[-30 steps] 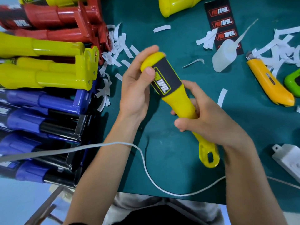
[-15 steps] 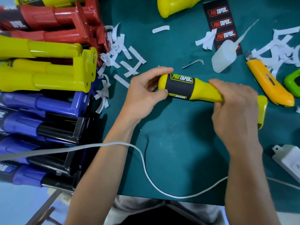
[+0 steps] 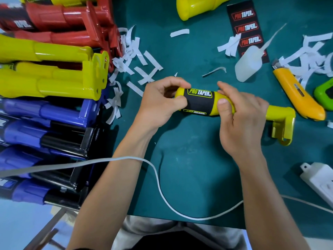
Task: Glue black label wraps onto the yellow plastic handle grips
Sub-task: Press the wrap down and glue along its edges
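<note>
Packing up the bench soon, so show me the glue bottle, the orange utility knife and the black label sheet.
glue bottle (image 3: pixel 249 64): head view, its translucent body.
orange utility knife (image 3: pixel 300 95): head view, middle of its casing.
black label sheet (image 3: pixel 246 27): head view, second printed logo.

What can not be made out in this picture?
Head view:
Black label wrap: underside hidden by the yellow handle grip itself.
Grip's middle: covered by the right hand.
Lowest label on the label sheet: behind the glue bottle.
Green object: cut off by right edge.
</note>
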`<state>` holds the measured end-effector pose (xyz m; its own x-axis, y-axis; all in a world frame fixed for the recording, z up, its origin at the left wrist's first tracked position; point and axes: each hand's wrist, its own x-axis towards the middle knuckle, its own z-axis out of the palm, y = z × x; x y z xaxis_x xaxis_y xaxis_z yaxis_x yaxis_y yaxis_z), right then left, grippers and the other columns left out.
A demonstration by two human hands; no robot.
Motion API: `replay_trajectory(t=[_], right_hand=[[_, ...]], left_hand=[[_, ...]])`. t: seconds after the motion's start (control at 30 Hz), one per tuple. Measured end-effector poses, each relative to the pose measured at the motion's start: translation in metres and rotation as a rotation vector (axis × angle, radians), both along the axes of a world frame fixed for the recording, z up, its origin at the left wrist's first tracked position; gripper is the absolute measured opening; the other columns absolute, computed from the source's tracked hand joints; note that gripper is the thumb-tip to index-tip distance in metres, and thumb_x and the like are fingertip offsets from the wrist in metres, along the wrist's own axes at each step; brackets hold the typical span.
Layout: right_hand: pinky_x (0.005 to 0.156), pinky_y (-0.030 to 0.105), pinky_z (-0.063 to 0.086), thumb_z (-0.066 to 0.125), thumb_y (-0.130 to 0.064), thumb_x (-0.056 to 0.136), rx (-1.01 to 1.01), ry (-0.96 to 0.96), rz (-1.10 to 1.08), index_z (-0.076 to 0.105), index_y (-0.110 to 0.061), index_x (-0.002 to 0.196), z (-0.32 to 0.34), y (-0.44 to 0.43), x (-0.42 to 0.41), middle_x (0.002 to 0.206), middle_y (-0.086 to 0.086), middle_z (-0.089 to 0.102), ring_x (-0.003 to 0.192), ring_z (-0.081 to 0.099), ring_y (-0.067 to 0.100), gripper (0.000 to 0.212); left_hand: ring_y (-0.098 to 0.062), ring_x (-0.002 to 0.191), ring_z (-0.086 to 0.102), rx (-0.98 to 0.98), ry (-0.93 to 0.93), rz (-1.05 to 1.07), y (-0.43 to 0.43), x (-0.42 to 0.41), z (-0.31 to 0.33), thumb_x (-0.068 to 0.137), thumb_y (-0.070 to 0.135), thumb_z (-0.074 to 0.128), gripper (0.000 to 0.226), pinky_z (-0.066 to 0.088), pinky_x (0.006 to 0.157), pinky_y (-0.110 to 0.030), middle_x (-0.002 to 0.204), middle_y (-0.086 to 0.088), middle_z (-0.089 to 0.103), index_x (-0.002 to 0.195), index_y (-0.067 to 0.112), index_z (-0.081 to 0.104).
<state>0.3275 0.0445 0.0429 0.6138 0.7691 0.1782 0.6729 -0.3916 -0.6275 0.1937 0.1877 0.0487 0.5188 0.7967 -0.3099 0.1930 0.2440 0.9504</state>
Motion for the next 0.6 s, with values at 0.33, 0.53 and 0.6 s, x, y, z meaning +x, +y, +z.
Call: replay_trajectory(t=[0.33,0.53,0.6], right_hand=[[0.100,0.038,0.030,0.061,-0.033,0.099,0.019,-0.048,-0.018,0.074,-0.020,0.124,0.002,0.003,-0.007,0.115,-0.004,0.075,0.106,0.063,0.023,0.031],[0.102,0.040,0.029,0.057,-0.032,0.100,0.015,-0.026,-0.014,0.074,-0.020,0.123,0.001,0.004,-0.004,0.116,-0.004,0.075,0.108,0.063,0.022,0.032],[0.102,0.040,0.029,0.056,-0.034,0.100,0.014,-0.025,-0.013,0.074,-0.021,0.123,0.000,0.004,-0.004,0.116,-0.004,0.075,0.108,0.062,0.022,0.033]], left_hand=[[-0.013,0.091,0.065,0.103,-0.038,-0.207,0.008,-0.013,-0.003,0.068,-0.008,0.061,0.040,0.050,0.083,-0.026,0.101,-0.001,0.070,0.100,0.015,0.073],[-0.010,0.105,0.069,0.019,-0.053,-0.231,0.015,-0.019,-0.001,0.075,-0.006,0.062,0.048,0.051,0.092,-0.022,0.113,0.005,0.075,0.113,0.020,0.074],[-0.009,0.101,0.070,0.037,-0.028,-0.190,0.013,-0.016,-0.002,0.074,-0.003,0.062,0.044,0.053,0.089,-0.023,0.106,0.009,0.076,0.108,0.019,0.077]])
